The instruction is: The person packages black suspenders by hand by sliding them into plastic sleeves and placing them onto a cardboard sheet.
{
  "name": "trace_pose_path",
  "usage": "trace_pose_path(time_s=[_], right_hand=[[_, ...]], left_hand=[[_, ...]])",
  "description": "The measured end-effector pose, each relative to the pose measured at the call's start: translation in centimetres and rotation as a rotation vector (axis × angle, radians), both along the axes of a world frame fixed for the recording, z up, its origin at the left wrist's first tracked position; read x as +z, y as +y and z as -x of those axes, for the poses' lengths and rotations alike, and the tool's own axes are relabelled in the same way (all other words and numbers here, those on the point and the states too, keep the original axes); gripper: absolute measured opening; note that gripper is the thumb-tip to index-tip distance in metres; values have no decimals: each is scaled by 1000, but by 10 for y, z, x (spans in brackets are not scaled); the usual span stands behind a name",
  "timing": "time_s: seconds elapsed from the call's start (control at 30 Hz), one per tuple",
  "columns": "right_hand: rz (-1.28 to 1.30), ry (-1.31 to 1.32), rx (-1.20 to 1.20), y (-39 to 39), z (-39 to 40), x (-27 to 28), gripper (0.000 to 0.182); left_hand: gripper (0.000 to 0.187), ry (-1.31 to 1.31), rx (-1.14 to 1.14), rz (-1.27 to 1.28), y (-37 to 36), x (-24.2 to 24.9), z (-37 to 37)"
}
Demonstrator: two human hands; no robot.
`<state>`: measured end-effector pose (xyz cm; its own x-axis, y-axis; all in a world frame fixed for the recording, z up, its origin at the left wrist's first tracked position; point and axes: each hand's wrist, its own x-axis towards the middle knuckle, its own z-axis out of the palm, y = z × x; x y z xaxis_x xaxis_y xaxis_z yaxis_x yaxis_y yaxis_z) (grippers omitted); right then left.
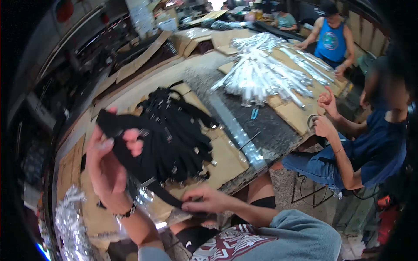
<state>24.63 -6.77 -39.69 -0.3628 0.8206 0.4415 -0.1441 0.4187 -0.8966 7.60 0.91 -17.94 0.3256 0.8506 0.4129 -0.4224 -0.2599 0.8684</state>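
A black strap runs slantwise in front of me, with a small metal piece across it. My left hand is closed around the strap's upper, folded part; its fingertips show beyond the band, slightly blurred. Lower down, my right hand grips the strap's other end near my lap, its fingers partly hidden and smeared. Just behind the strap lies a heap of black straps with small metal fittings, spread over cardboard on the table.
Silvery plastic-wrapped strips are piled across the table, with more clear plastic at lower left. A flat plastic strip and a small blue tool lie between. Co-workers sit at right, one in a dark blue shirt.
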Motion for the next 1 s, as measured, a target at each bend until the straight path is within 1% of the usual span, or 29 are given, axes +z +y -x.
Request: trace_pose_path(time_s=[0.07,0.1,0.17,0.23,0.3,0.4,0.63,0.7,0.77,0.8,0.9,1.0], right_hand=[[-94,-38,-46,13,4,16,24],[-23,-2,-59,12,5,28,23],[-82,130,-99,15,12,46,15],[7,120,-89,13,9,64,10],[41,214,-115,16,13,68,12],[85,290,-144,18,16,75,14],[203,377,-132,25,29,84,16],[211,407,-154,28,32,92,16],[132,464,-242,32,38,102,19],[146,472,-243,32,39,107,20],[203,510,-234,34,43,111,21],[225,563,-279,37,50,111,19]], left_hand=[[64,17,-24,21,-1,1,3],[63,19,-41,30,-1,1,2],[59,26,-46,11,3,-2,5],[55,24,-31,0,6,-7,7],[60,101,25,19,5,-12,8],[57,130,42,30,2,-23,10],[57,92,22,71,-8,-39,11],[52,75,6,84,-11,-45,14],[47,55,4,55,-7,-56,19],[42,34,36,57,-14,-53,14],[43,-27,46,45,-14,-57,15],[55,48,84,-33,-19,-61,14]])
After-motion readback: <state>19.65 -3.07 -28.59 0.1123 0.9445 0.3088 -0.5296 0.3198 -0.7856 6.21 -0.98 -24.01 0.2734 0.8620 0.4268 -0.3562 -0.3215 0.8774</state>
